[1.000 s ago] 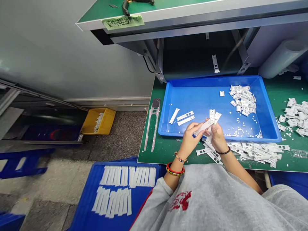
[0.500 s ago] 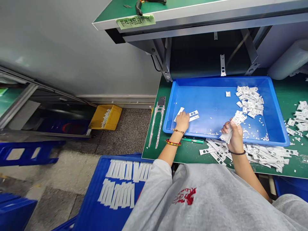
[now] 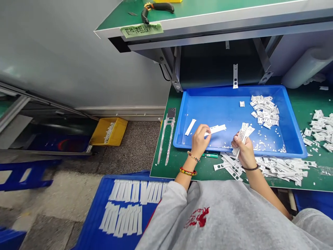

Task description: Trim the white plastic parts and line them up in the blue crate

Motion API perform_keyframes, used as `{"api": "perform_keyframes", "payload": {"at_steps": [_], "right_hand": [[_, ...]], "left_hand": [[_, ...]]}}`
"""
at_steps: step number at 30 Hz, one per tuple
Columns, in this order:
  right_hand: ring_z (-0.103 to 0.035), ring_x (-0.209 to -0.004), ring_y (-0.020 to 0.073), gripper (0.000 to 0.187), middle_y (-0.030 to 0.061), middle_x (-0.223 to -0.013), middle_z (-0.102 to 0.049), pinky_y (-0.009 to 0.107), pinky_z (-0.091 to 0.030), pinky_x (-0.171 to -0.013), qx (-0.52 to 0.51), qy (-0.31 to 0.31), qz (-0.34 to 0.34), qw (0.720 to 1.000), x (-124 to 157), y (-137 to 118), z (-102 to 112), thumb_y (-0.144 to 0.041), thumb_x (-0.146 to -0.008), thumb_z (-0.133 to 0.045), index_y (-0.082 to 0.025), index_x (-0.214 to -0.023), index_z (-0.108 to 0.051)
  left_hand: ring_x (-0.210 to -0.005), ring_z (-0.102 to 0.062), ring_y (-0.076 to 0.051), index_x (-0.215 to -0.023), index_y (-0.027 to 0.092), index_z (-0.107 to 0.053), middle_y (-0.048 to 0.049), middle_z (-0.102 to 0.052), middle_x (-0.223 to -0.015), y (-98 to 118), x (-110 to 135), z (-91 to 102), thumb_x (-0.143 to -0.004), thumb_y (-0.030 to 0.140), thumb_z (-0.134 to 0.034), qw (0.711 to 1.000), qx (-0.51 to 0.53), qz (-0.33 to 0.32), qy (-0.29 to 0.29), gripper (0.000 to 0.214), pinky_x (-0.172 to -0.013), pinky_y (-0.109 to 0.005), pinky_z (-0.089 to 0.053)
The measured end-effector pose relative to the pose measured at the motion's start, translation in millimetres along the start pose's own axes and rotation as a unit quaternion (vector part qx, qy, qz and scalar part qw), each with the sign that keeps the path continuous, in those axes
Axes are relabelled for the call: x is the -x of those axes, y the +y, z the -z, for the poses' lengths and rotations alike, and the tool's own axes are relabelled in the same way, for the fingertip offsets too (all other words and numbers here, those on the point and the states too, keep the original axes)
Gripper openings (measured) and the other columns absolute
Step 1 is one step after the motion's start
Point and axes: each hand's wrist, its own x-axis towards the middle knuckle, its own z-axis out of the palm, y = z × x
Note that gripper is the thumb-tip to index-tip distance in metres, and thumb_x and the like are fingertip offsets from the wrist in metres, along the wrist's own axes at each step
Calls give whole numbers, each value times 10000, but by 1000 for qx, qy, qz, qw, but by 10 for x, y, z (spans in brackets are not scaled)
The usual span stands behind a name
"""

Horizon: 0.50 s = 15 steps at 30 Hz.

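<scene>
My left hand [image 3: 199, 139] pinches one end of a white plastic strip [image 3: 217, 129] and holds it over the blue tray [image 3: 291, 118]. My right hand [image 3: 243, 151] is closed round a small bundle of white strips [image 3: 244, 133] at the tray's front edge. One more white strip [image 3: 190, 126] lies in the tray's left part. A heap of small white pieces [image 3: 264, 111] fills the tray's far right. Loose white strips [image 3: 275, 165] are piled on the green bench in front of the tray.
A green pen [image 3: 210, 156] lies by the tray's front edge. A metal frame part [image 3: 166, 140] rests at the bench's left edge. More white pieces [image 3: 318, 128] lie at right. Below, a blue crate [image 3: 104, 208] carries rows of strips; a yellow bin [image 3: 109, 131] sits on the floor. Pliers [image 3: 156, 7] lie on the shelf above.
My left hand reached to the strips in the tray's left part and has lifted one toward the middle. My right hand kept its bundle and shifted slightly left.
</scene>
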Motion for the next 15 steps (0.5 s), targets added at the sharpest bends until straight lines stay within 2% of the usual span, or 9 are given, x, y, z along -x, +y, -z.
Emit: {"api": "perform_keyframes", "payload": {"at_steps": [2, 4, 7, 9, 11, 13, 15], "right_hand": [[-379, -556, 71, 460, -67, -679, -465, 218, -354, -500, -10, 8, -7, 1000, 9, 47, -91, -441, -611, -914, -219, -840, -582], [-409, -561, 70, 449, -65, -681, -491, 215, -380, -513, -21, 11, -20, 1000, 23, 99, -171, -441, -614, -908, -211, -815, -579], [-521, -627, 91, 395, -37, -732, -579, 226, -463, -593, -37, 14, -51, 998, 40, 151, -211, -386, -631, -892, -195, -833, -613], [-575, -682, 108, 354, -12, -794, -625, 232, -496, -626, -51, 17, -72, 996, 28, 151, -169, -354, -651, -861, -187, -863, -632], [-583, -695, 108, 311, -24, -798, -616, 230, -513, -635, -76, 23, -77, 994, -12, 118, -82, -343, -676, -811, -201, -876, -619], [-566, -683, 91, 306, -56, -759, -570, 212, -517, -641, -106, 31, -65, 992, -76, 59, 28, -331, -676, -779, -224, -890, -587], [-516, -623, 64, 337, -83, -713, -507, 177, -495, -605, -126, 38, -50, 990, -144, -10, 135, -306, -659, -783, -234, -899, -557]], "left_hand": [[-931, -636, -145, -820, 198, -544, -25, -626, -956, 130, 114, -44, -832, 28, -534, 992, 85, -49, 75, 171, -855, -256, -517], [-898, -641, -142, -832, 196, -565, -24, -619, -938, 266, 229, -99, -852, 63, -557, 983, 129, -79, 101, 135, -829, -256, -526], [-891, -651, -147, -893, 184, -622, -63, -629, -1026, 451, 386, -163, -912, 194, -592, 983, 131, -119, 47, 37, -827, -272, -545], [-959, -657, -180, -989, 179, -652, -104, -636, -1132, 531, 456, -176, -927, 318, -612, 979, 111, -168, -20, 157, -867, -314, -558], [-1066, -643, -219, -1118, 181, -644, -128, -634, -1219, 548, 467, -158, -931, 403, -608, 972, 96, -202, -68, 292, -933, -362, -552], [-1132, -621, -224, -1198, 187, -619, -120, -639, -1245, 488, 397, -115, -960, 402, -561, 977, 90, -181, -75, 326, -990, -381, -528], [-1156, -599, -216, -1195, 191, -624, -102, -647, -1222, 353, 246, -63, -992, 337, -500, 989, 61, -104, -81, 279, -1030, -384, -498]]}}
